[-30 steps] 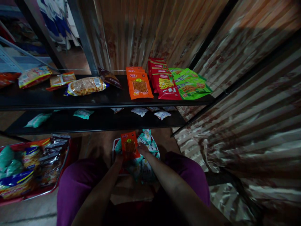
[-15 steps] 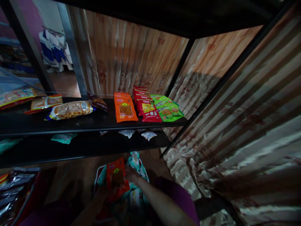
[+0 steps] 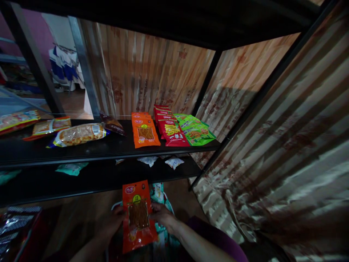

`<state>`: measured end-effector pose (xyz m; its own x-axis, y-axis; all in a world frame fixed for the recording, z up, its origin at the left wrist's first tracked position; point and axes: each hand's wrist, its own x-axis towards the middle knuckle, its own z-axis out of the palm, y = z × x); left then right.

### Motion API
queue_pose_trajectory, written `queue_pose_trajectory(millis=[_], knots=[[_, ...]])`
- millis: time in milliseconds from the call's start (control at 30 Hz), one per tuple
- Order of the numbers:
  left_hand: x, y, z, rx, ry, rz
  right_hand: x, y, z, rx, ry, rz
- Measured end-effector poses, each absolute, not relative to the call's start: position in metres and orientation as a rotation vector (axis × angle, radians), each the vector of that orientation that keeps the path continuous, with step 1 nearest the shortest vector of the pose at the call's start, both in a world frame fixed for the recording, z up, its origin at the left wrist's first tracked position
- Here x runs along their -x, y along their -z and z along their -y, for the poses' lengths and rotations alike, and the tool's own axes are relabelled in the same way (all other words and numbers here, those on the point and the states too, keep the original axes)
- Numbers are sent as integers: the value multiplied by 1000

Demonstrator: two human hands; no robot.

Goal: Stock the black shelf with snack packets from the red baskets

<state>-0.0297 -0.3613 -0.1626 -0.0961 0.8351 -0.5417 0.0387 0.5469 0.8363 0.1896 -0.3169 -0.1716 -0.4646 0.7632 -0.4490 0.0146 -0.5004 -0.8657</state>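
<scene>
An orange snack packet (image 3: 138, 214) with a window of brown sticks is held upright, front face toward me, below the shelves. My left hand (image 3: 116, 218) grips its left edge and my right hand (image 3: 162, 215) its right edge. Behind and under it lie teal packets (image 3: 158, 193) in a container whose rim is partly hidden. On the upper shelf (image 3: 120, 150) lie similar orange packets (image 3: 145, 133), with red packets (image 3: 173, 131) and green packets (image 3: 197, 131) to their right.
Bread-like packets (image 3: 80, 135) and a dark brown packet (image 3: 113, 124) lie on the upper shelf's left part. Small white packets (image 3: 174, 162) and a teal packet (image 3: 72, 168) rest one shelf lower. A dark post (image 3: 231, 134) stands right, before a curtain (image 3: 286, 153).
The orange packet has come up and nearer, now showing its full front. My left hand has moved up to its left edge. The view has tilted slightly, so the shelves appear lower.
</scene>
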Motion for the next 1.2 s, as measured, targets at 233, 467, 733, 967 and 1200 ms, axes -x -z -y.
queue_pose_trajectory(millis=[233, 467, 733, 967, 1200], knots=[[25, 157, 351, -691, -926, -1472, -193, 175, 314, 1226, -1976, 1184], [27, 141, 340, -608, -1066, -1527, -188, 156, 304, 1117, -1914, 1185], [19, 121, 334, -734, -1067, -1439, -179, 148, 291, 1159, -1863, 947], [21, 141, 326, -641, -1111, -1370, -177, 150, 283, 1207, -1817, 814], [26, 145, 316, -499, -1140, -1344, -174, 150, 277, 1201, -1856, 732]])
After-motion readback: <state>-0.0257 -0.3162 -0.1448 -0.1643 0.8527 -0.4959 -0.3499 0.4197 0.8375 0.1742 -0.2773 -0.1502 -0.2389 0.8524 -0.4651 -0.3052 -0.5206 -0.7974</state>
